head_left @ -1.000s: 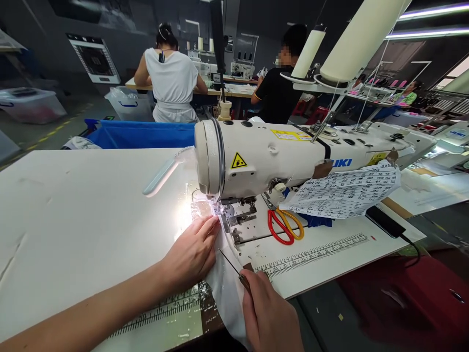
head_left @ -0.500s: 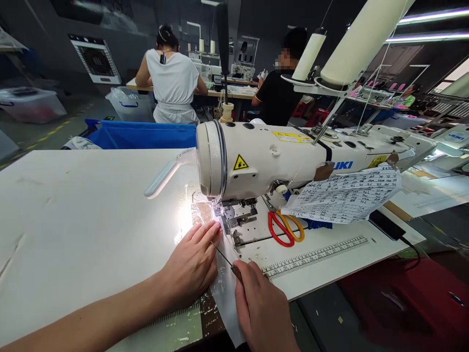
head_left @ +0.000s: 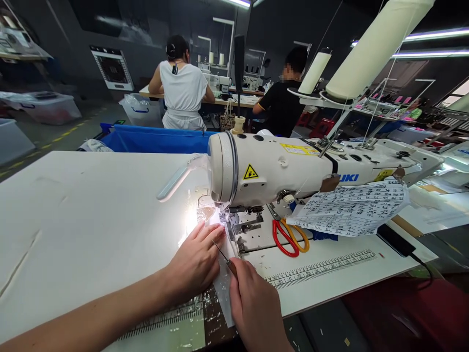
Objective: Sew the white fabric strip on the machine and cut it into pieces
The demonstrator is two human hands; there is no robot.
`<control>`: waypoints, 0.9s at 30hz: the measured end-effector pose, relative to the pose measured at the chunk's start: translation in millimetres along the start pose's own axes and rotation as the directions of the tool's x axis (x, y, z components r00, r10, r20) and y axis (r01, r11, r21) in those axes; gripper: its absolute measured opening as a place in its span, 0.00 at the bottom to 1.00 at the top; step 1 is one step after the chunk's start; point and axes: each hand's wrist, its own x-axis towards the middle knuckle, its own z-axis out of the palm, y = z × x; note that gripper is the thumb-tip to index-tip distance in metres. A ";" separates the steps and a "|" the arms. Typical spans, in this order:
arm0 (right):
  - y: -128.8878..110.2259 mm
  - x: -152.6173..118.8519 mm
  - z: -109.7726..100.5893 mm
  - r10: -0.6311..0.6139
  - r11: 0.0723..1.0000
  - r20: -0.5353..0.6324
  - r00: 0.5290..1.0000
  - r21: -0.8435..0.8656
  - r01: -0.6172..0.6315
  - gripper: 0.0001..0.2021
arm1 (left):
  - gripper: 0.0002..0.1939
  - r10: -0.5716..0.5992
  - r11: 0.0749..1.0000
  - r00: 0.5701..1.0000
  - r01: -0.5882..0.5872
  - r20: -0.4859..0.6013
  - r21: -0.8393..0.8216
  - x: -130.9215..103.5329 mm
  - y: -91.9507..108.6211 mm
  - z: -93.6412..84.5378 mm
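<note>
Close in front of the needle area of a white sewing machine (head_left: 271, 166), my left hand (head_left: 200, 254) holds a white fabric strip (head_left: 224, 293) down, its fingers pressed together and the thumb hidden. The strip runs from the needle area down between my hands, past the table's front edge. My right hand (head_left: 254, 303) is closed around the dark handle of an awl (head_left: 224, 256). The awl's thin metal tip points at the fingers of my left hand, beside the fabric. A bright lamp glare washes out the spot around the presser foot.
Scissors (head_left: 287, 239) with red and yellow handles lie right of the needle area. A handwritten paper sheet (head_left: 351, 208) hangs from the machine, with a black phone (head_left: 395, 239) beyond. Thread cones (head_left: 377, 49) stand above. Two people sit at machines behind a blue cloth bin (head_left: 157, 139).
The view has shifted, so the machine sits slightly lower and farther right. My right hand with the awl is a little closer to my left hand, which stays on the fabric.
</note>
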 end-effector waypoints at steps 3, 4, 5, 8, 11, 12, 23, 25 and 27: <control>-1.8 4.7 4.0 0.007 1.000 -0.024 1.000 -0.011 -0.007 0.16 | 0.19 -0.060 0.998 0.998 0.060 -0.009 0.020 5.1 -1.0 -5.9; -2.1 6.4 5.0 0.010 1.000 -0.030 1.000 -0.016 -0.011 0.16 | 0.19 -0.073 0.997 0.997 0.073 -0.013 0.027 6.7 -1.1 -7.2; -2.3 8.1 5.8 0.015 1.000 -0.032 0.999 -0.019 -0.016 0.16 | 0.19 -0.079 0.996 0.997 0.080 -0.016 0.031 8.0 -1.4 -7.9; -1.9 12.1 6.4 0.031 0.999 -0.036 0.999 -0.014 -0.032 0.16 | 0.19 -0.074 0.997 0.997 0.075 -0.027 0.032 10.4 -4.3 -7.3; -2.2 9.7 5.7 0.079 0.991 -0.017 0.997 0.114 -0.076 0.16 | 0.18 -0.069 0.996 0.998 0.069 -0.008 0.065 10.9 -10.5 -6.1; -2.8 6.8 5.5 0.129 0.970 0.019 0.992 0.207 -0.130 0.16 | 0.17 -0.063 0.995 0.998 0.062 0.004 0.082 10.9 -13.0 -6.2; 0.0 -23.2 4.7 0.298 0.840 0.136 0.945 0.432 -0.327 0.18 | 0.15 -0.001 1.000 1.000 0.001 -0.012 0.004 8.4 5.5 -16.5; 1.9 -24.3 3.6 0.259 0.863 0.124 0.958 0.416 -0.287 0.17 | 0.16 0.016 1.000 1.000 -0.016 -0.022 -0.002 4.7 10.9 -12.3; 4.3 -27.2 1.7 0.227 0.873 0.133 0.965 0.411 -0.262 0.17 | 0.18 0.019 1.000 1.000 -0.019 -0.023 0.016 2.1 12.5 -7.8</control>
